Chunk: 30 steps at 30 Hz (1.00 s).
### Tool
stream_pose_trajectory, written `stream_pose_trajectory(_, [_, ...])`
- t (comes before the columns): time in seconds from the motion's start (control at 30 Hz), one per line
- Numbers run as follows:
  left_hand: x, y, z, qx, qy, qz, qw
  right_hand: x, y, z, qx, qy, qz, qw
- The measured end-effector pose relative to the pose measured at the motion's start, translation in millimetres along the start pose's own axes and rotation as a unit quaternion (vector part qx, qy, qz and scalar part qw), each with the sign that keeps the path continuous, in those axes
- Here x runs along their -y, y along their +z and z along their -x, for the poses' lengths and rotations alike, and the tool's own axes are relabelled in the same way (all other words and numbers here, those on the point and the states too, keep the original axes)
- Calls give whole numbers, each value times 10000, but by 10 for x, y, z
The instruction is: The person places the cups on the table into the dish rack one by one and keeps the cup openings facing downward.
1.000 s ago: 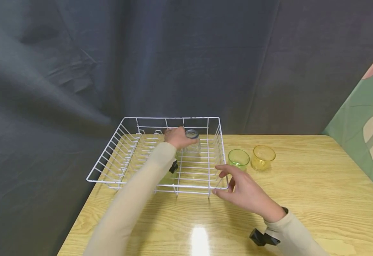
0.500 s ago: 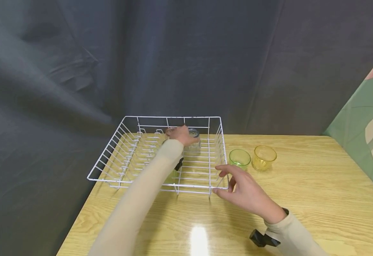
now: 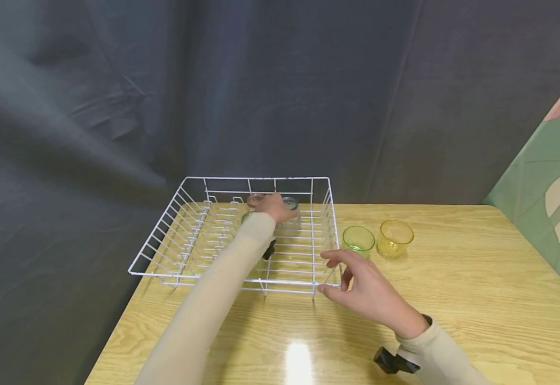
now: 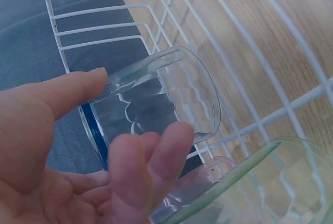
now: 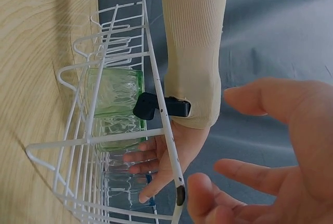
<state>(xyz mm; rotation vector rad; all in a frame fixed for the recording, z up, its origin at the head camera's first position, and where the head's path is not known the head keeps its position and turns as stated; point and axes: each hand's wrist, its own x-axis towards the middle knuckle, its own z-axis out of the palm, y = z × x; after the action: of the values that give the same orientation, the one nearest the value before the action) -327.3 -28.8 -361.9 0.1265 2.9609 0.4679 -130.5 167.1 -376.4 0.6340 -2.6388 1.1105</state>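
Note:
In the head view my left hand point(image 3: 276, 207) reaches into the back of a white wire dish rack point(image 3: 289, 280). Its thumb and fingers lie on either side of a clear drinking glass point(image 4: 161, 96) with a blue-tinted end, which stands blue end up on the wires. A pink-tinted glass point(image 3: 255, 200) stands just left of that hand. Two green glasses, one of them the nearer green glass point(image 5: 117, 88), stand partly hidden under the left forearm. My right hand point(image 3: 362, 283) hovers at the rack's front right corner, fingers loosely spread and holding nothing.
A green bowl-like cup point(image 3: 358, 239) and a yellow cup point(image 3: 395, 239) stand on the wooden table point(image 3: 477, 278) right of the rack. A dark curtain point(image 3: 280, 96) hangs behind. The rack's wire prongs point(image 3: 195, 230) run along its left side.
My left hand has shifted slightly right, toward the blue-ended glass, showing more of the pink glass. My right hand stays in place.

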Motion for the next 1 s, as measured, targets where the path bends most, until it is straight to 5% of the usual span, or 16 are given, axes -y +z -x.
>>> stream_pose_trajectory(1.0, [27,25,23,182,351,675,9969,17,23,28,77,-7,18,10000])
